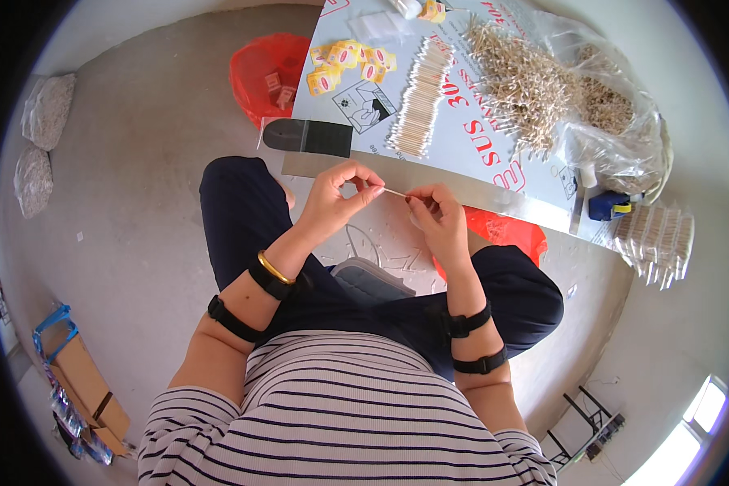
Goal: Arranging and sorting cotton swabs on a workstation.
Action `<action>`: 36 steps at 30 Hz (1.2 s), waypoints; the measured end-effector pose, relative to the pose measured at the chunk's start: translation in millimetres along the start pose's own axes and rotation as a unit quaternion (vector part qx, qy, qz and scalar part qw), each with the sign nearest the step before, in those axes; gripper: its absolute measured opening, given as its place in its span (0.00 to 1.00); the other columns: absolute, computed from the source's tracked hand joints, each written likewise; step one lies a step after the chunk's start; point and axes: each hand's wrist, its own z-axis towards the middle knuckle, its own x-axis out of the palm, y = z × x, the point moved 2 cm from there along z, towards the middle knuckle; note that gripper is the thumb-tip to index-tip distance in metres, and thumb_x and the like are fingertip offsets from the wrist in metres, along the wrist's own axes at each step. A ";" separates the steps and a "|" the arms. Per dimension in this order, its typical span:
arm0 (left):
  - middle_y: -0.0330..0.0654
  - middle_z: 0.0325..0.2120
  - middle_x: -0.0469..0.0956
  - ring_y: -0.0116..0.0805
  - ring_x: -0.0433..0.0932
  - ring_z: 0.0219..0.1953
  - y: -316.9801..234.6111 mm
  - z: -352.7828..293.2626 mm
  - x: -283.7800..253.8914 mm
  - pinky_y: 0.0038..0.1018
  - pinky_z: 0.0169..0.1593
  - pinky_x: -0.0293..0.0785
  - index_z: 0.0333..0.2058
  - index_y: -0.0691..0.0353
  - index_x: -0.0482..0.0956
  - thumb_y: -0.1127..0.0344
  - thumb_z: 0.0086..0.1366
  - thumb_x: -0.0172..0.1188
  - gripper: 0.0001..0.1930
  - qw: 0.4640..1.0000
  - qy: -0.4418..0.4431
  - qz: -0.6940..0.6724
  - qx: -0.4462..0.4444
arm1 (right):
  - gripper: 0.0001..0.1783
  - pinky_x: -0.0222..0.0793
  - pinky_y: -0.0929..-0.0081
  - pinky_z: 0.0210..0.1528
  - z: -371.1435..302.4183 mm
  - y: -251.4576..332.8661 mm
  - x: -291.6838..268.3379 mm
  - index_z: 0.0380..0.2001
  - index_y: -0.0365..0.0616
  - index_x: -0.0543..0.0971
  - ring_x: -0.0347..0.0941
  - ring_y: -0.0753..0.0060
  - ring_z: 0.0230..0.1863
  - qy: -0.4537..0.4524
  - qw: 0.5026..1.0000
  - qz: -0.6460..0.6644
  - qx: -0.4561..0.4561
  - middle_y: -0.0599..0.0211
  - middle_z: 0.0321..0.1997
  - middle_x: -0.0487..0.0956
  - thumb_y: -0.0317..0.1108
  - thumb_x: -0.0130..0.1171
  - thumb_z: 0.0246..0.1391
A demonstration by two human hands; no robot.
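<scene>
A thin cotton swab spans the gap between my two hands, just in front of the table's near edge. The fingertips of my left hand pinch one end. At its other end the thumb and forefinger of my right hand are closed; the tip there is hidden by the fingers. On the table ahead lies a long neat row of cotton swabs, side by side. To its right spreads a large loose heap of swabs. Several small yellow-and-white packets lie left of the row.
A black flat pad in clear plastic lies at the table's near left corner. Red plastic bags show left of and below the table. At right are a clear bag of swabs, a dark blue tool and bundled swabs.
</scene>
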 end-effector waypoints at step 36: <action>0.36 0.35 0.75 0.39 0.75 0.41 84.1 65.1 23.8 0.38 0.48 0.64 0.40 0.51 0.80 0.70 0.57 0.62 0.11 0.897 -0.088 0.417 0.120 | 0.11 0.67 0.57 0.55 94.0 -67.0 10.9 0.38 0.52 0.85 0.68 0.54 0.48 -0.086 0.942 -0.298 -0.128 0.65 0.44 0.74 0.27 0.70 0.50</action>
